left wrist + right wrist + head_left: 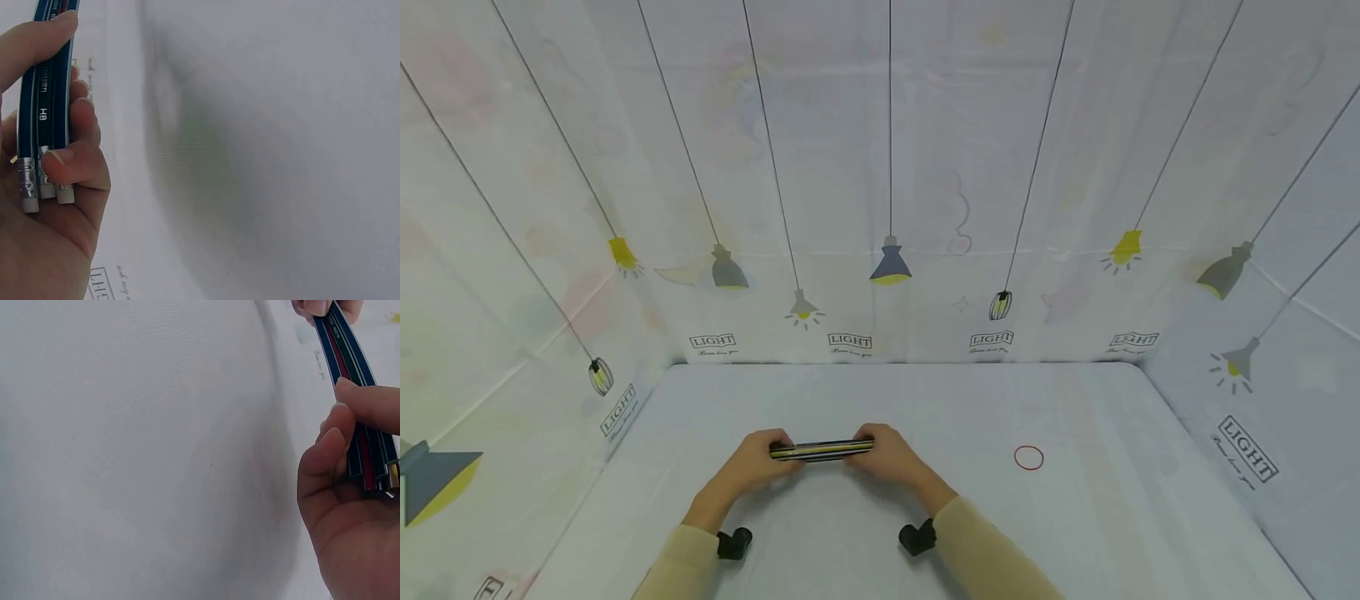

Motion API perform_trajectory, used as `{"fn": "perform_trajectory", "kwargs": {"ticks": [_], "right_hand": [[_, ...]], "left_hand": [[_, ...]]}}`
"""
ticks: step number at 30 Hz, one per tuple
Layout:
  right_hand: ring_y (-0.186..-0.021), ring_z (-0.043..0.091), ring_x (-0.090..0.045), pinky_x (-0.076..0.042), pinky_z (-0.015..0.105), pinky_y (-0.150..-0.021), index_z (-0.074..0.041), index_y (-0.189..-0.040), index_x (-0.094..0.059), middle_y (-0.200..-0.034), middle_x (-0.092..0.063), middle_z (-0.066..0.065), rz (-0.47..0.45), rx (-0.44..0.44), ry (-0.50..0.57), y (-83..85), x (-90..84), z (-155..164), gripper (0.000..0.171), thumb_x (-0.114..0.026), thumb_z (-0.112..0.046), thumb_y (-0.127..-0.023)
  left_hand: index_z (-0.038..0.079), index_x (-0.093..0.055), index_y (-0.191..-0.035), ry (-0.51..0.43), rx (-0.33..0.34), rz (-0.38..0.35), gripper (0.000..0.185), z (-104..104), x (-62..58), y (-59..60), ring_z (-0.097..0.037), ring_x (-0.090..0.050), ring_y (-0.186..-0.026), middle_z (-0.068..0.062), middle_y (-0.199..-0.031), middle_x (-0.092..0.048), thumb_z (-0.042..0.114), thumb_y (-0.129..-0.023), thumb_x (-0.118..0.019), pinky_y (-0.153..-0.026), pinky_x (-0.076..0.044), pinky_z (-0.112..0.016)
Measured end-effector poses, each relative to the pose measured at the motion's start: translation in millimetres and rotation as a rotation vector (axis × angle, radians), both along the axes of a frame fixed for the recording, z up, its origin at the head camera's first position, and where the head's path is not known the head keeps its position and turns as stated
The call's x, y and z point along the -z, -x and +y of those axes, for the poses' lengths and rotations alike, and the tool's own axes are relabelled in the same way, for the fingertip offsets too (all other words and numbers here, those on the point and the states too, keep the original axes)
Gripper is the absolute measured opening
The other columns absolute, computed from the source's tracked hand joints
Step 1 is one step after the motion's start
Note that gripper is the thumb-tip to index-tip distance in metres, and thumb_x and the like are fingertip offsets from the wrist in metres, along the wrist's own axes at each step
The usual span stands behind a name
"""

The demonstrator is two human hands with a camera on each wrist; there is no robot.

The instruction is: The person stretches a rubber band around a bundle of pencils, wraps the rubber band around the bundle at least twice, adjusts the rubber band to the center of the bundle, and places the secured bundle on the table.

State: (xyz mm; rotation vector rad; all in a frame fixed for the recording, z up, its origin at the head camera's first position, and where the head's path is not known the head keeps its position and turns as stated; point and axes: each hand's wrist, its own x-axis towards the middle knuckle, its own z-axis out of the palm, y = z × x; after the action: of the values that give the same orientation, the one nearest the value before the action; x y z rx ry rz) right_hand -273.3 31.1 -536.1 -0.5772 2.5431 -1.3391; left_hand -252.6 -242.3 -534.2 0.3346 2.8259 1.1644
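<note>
A bench (925, 400) covered in a pale cloth carries everything, and printed curtains (887, 167) with hanging lamp drawings and the word LIGHT rise beyond the hands and to both sides of them. Two arms in cream sleeves (992, 558) reach in from the near edge, each with a small black camera mount at the wrist.

The left hand (758, 461) and the right hand (887, 454) meet just above the bench, holding a bundle of pencils (822, 450) level between them, one hand at each end. The left hand's fingers and thumb (69, 159) curl round the eraser end; the left wrist view shows 3 metal bands with pale erasers side by side and the mark HB on a dark blue barrel. The right hand's fingers (325, 462) curl round the other end, where dark blue and red barrels lie pressed together. How many pencils the bundle holds in all cannot be told.

A red rubber band (1028, 457) lies flat on the bench to the right of the right hand, well apart from it.
</note>
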Motion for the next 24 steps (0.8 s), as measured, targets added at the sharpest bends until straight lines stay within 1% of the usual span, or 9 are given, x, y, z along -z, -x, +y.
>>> {"fn": "perform_trajectory", "kwargs": {"ticks": [3, 5, 7, 11, 13, 16, 18, 21, 24], "right_hand": [[-0.064, 0.013, -0.058, -0.048, 0.029, -0.059, -0.001, -0.107, -0.069, -0.078, -0.067, 0.001, -0.055, -0.006, 0.078, -1.4, -0.5, 3, 0.033, -0.082, -0.020, -0.083], [-0.062, 0.013, -0.059, -0.049, 0.028, -0.058, 0.000, -0.109, -0.068, -0.075, -0.067, 0.002, -0.090, -0.010, 0.129, -2.1, -0.2, 4, 0.034, -0.081, -0.018, -0.083], [-0.062, 0.013, -0.060, -0.050, 0.028, -0.059, 0.002, -0.111, -0.067, -0.076, -0.068, 0.004, -0.114, -0.015, 0.181, -2.8, -0.7, 6, 0.035, -0.081, -0.015, -0.083], [-0.068, 0.016, -0.064, -0.054, 0.031, -0.062, 0.005, -0.116, -0.065, -0.085, -0.070, 0.010, -0.158, -0.018, 0.261, -5.5, -5.0, 10, 0.040, -0.080, -0.015, -0.085], [-0.072, 0.018, -0.066, -0.056, 0.033, -0.066, 0.006, -0.118, -0.064, -0.091, -0.071, 0.013, -0.189, -0.012, 0.300, -7.2, -7.7, 11, 0.041, -0.080, -0.015, -0.086], [-0.076, 0.021, -0.067, -0.057, 0.035, -0.070, 0.005, -0.119, -0.063, -0.097, -0.070, 0.015, -0.235, 0.002, 0.359, -9.8, -11.5, 13, 0.041, -0.079, -0.014, -0.087], [-0.079, 0.022, -0.068, -0.058, 0.035, -0.072, 0.004, -0.119, -0.063, -0.100, -0.069, 0.015, -0.258, 0.008, 0.392, -10.9, -12.0, 14, 0.041, -0.080, -0.014, -0.087], [-0.081, 0.022, -0.069, -0.059, 0.036, -0.074, 0.004, -0.122, -0.063, -0.104, -0.069, 0.015, -0.284, -0.002, 0.433, -11.6, -11.3, 17, 0.042, -0.080, -0.014, -0.088], [-0.082, 0.023, -0.069, -0.059, 0.036, -0.076, 0.004, -0.124, -0.063, -0.105, -0.069, 0.017, -0.317, -0.024, 0.485, -11.9, -9.6, 19, 0.042, -0.079, -0.015, -0.090]], "left_hand": [[0.011, -0.072, -0.094, -0.008, 0.002, 0.012, 0.027, 2, -3.6, -1.7, -0.015, -0.056, -0.075, 0.002, -0.086, -0.065, 0.029, -0.081, -0.086, -0.066, -0.048, -0.032], [0.011, -0.072, -0.096, -0.015, -0.002, 0.014, 0.028, 3, -5.5, -2.4, -0.016, -0.056, -0.078, 0.002, -0.087, -0.066, 0.029, -0.080, -0.087, -0.069, -0.047, -0.033], [0.011, -0.072, -0.099, -0.023, -0.006, 0.009, 0.030, 4, -7.4, -2.8, -0.017, -0.057, -0.081, 0.000, -0.090, -0.067, 0.030, -0.080, -0.087, -0.073, -0.047, -0.035], [0.009, -0.073, -0.105, -0.052, 0.012, 0.005, 0.036, 6, -9.9, -2.6, -0.023, -0.060, -0.089, -0.005, -0.098, -0.070, 0.032, -0.082, -0.087, -0.078, -0.047, -0.038], [0.008, -0.073, -0.108, -0.077, 0.023, 0.005, 0.038, 7, -12.3, -3.2, -0.025, -0.062, -0.093, -0.007, -0.102, -0.071, 0.033, -0.082, -0.086, -0.081, -0.047, -0.040], [0.008, -0.074, -0.109, -0.120, 0.036, -0.003, 0.040, 9, -16.2, -4.6, -0.025, -0.062, -0.093, -0.008, -0.104, -0.071, 0.034, -0.081, -0.087, -0.082, -0.048, -0.040], [0.006, -0.074, -0.110, -0.155, 0.049, -0.010, 0.040, 11, -18.1, -5.2, -0.024, -0.062, -0.092, -0.010, -0.104, -0.072, 0.031, -0.081, -0.087, -0.082, -0.048, -0.040], [0.004, -0.073, -0.110, -0.179, 0.073, -0.020, 0.039, 14, -19.3, -5.2, -0.023, -0.061, -0.089, -0.011, -0.103, -0.071, 0.028, -0.082, -0.087, -0.080, -0.048, -0.038], [0.006, -0.074, -0.109, -0.193, 0.082, -0.024, 0.036, 18, -19.8, -5.9, -0.024, -0.061, -0.089, -0.008, -0.100, -0.072, 0.026, -0.082, -0.087, -0.078, -0.049, -0.038]]}}
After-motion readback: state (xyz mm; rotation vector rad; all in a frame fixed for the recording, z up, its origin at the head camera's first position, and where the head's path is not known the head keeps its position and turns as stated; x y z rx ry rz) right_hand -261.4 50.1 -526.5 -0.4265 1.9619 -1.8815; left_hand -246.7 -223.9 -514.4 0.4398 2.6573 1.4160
